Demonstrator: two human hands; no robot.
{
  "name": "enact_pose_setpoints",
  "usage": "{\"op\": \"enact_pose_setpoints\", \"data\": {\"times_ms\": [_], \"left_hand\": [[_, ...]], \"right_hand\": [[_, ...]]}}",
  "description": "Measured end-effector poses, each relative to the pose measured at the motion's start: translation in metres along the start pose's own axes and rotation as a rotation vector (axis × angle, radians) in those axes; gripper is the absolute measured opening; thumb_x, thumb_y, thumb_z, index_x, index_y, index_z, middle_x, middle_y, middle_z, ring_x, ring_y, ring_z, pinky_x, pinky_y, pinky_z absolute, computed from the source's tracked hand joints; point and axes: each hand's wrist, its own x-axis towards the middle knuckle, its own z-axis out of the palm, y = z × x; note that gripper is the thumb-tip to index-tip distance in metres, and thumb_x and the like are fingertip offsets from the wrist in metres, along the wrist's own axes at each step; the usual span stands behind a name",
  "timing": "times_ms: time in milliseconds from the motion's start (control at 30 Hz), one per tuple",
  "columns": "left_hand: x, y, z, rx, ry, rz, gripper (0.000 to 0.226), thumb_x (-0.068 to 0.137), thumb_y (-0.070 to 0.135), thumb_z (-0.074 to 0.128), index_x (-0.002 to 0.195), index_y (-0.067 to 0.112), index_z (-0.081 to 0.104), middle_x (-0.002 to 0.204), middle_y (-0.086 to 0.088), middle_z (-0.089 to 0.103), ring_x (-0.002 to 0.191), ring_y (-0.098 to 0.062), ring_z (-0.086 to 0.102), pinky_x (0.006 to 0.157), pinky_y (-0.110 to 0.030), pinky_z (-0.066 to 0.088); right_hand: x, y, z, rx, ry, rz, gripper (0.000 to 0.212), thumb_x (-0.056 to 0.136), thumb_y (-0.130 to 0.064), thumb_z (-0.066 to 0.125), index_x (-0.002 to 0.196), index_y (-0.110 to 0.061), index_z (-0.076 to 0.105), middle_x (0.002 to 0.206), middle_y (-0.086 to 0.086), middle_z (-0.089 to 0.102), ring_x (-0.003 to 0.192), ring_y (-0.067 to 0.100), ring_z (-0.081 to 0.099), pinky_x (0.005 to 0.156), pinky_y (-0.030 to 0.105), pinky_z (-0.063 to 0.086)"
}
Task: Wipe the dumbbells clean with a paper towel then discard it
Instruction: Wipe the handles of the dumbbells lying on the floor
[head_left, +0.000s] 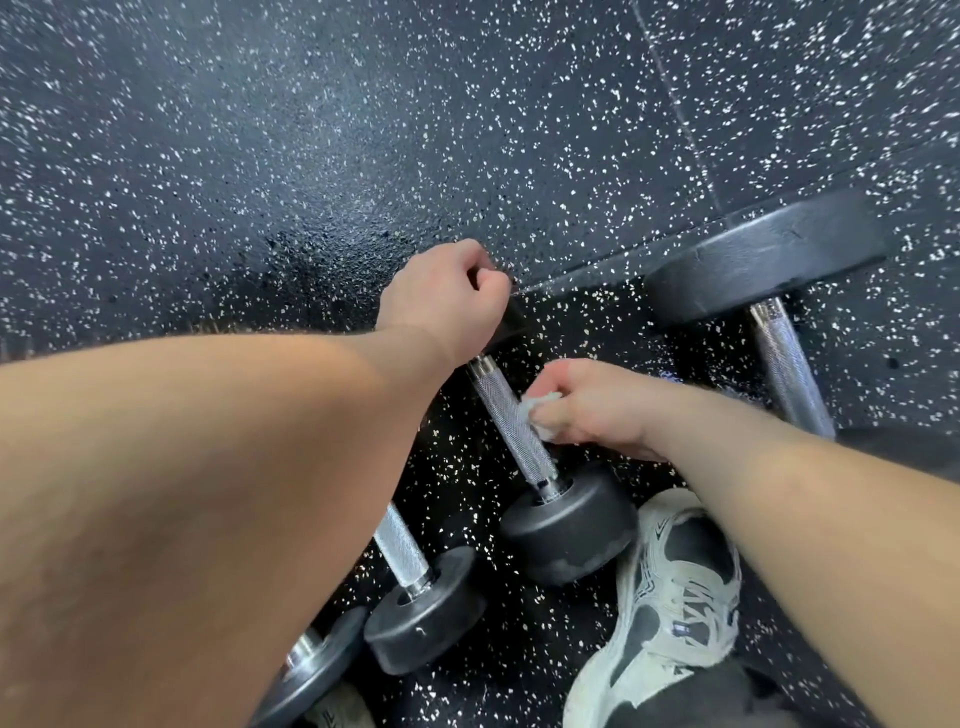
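A black dumbbell (566, 525) with a knurled metal handle lies on the floor in the middle of the view. My left hand (447, 296) grips its far head, which is mostly hidden under my fist. My right hand (592, 410) holds a crumpled white paper towel (535, 410) pressed against the right side of the handle. A larger dumbbell (763, 260) lies to the right. A smaller dumbbell (421, 613) lies to the left, partly behind my left forearm.
The floor (260, 156) is black rubber with white speckles, with a tile seam (675, 104) at the upper right. My white and black shoe (670, 597) stands just right of the middle dumbbell. Another dumbbell head (311, 670) shows at the bottom left.
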Motion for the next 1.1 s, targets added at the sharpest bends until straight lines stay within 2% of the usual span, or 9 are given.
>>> {"op": "enact_pose_setpoints", "data": {"times_ms": [100, 200, 300, 400, 500, 600, 800, 933, 1100], "left_hand": [[-0.001, -0.003, -0.001, 0.025, -0.041, 0.022, 0.027, 0.079, 0.044, 0.04, 0.088, 0.031, 0.062, 0.088, 0.007, 0.064, 0.084, -0.023, 0.06, 0.074, -0.036, 0.052], [0.0, -0.006, -0.006, 0.062, -0.142, 0.04, 0.033, 0.08, 0.055, 0.049, 0.097, 0.029, 0.06, 0.098, 0.005, 0.063, 0.092, -0.021, 0.059, 0.08, -0.035, 0.05], [-0.002, -0.007, -0.019, 0.174, -0.293, 0.057, 0.059, 0.078, 0.071, 0.062, 0.114, 0.025, 0.055, 0.111, 0.0, 0.065, 0.097, -0.024, 0.059, 0.087, -0.034, 0.05], [-0.005, -0.002, -0.032, 0.302, -0.442, 0.03, 0.091, 0.069, 0.077, 0.069, 0.139, 0.023, 0.047, 0.126, -0.004, 0.063, 0.113, -0.029, 0.06, 0.094, -0.034, 0.049], [-0.007, 0.003, -0.035, 0.38, -0.41, 0.1, 0.067, 0.068, 0.058, 0.075, 0.122, 0.022, 0.059, 0.101, 0.001, 0.065, 0.097, -0.026, 0.062, 0.081, -0.033, 0.054], [-0.01, 0.005, -0.036, 0.378, -0.378, 0.159, 0.053, 0.067, 0.048, 0.076, 0.107, 0.019, 0.058, 0.081, 0.005, 0.056, 0.083, -0.024, 0.06, 0.067, -0.031, 0.05], [-0.008, 0.013, -0.038, 0.285, -0.329, 0.233, 0.066, 0.065, 0.045, 0.078, 0.12, 0.018, 0.055, 0.102, -0.002, 0.063, 0.093, -0.026, 0.062, 0.079, -0.038, 0.057], [-0.006, 0.009, -0.036, 0.194, -0.316, 0.267, 0.073, 0.069, 0.038, 0.08, 0.131, 0.017, 0.05, 0.107, -0.004, 0.065, 0.092, -0.024, 0.06, 0.075, -0.031, 0.051], [-0.006, -0.008, -0.041, 0.156, -0.372, 0.291, 0.074, 0.07, 0.032, 0.079, 0.134, 0.019, 0.043, 0.104, -0.002, 0.064, 0.086, -0.024, 0.059, 0.074, -0.03, 0.049]], "right_hand": [[0.001, -0.002, 0.013, 0.122, -0.113, 0.043, 0.013, 0.094, 0.003, 0.047, 0.096, -0.007, 0.054, 0.086, 0.015, 0.047, 0.081, 0.022, 0.044, 0.075, 0.038, 0.04], [-0.001, -0.002, 0.023, 0.095, -0.122, 0.073, 0.009, 0.096, -0.002, 0.045, 0.094, -0.007, 0.052, 0.09, 0.015, 0.048, 0.085, 0.02, 0.043, 0.067, 0.034, 0.033], [-0.005, -0.009, 0.029, 0.072, -0.099, 0.072, 0.011, 0.099, -0.007, 0.043, 0.095, -0.012, 0.051, 0.095, 0.014, 0.048, 0.081, 0.021, 0.046, 0.067, 0.031, 0.036], [-0.011, -0.013, 0.036, -0.058, -0.024, 0.054, 0.026, 0.101, -0.019, 0.046, 0.103, 0.006, 0.057, 0.091, 0.011, 0.049, 0.059, 0.017, 0.044, 0.055, 0.024, 0.035], [-0.014, -0.014, 0.041, -0.102, 0.023, 0.028, 0.035, 0.103, -0.031, 0.049, 0.1, 0.002, 0.059, 0.087, 0.01, 0.047, 0.075, 0.023, 0.041, 0.067, 0.033, 0.035], [-0.016, -0.016, 0.039, -0.141, 0.032, 0.013, 0.04, 0.098, -0.039, 0.05, 0.076, -0.006, 0.057, 0.076, 0.008, 0.047, 0.068, 0.022, 0.041, 0.067, 0.037, 0.035], [-0.022, -0.019, 0.025, -0.156, 0.075, 0.026, 0.036, 0.092, -0.029, 0.051, 0.057, -0.022, 0.046, 0.06, 0.005, 0.037, 0.058, 0.021, 0.032, 0.062, 0.041, 0.026], [-0.021, -0.022, 0.021, -0.223, 0.176, 0.015, 0.021, 0.096, -0.03, 0.056, 0.08, -0.018, 0.058, 0.063, 0.002, 0.048, 0.058, 0.018, 0.039, 0.059, 0.029, 0.029], [-0.016, -0.023, 0.029, -0.294, 0.14, 0.004, 0.03, 0.095, -0.036, 0.059, 0.072, -0.019, 0.056, 0.06, -0.003, 0.052, 0.055, 0.016, 0.044, 0.058, 0.028, 0.035]]}}
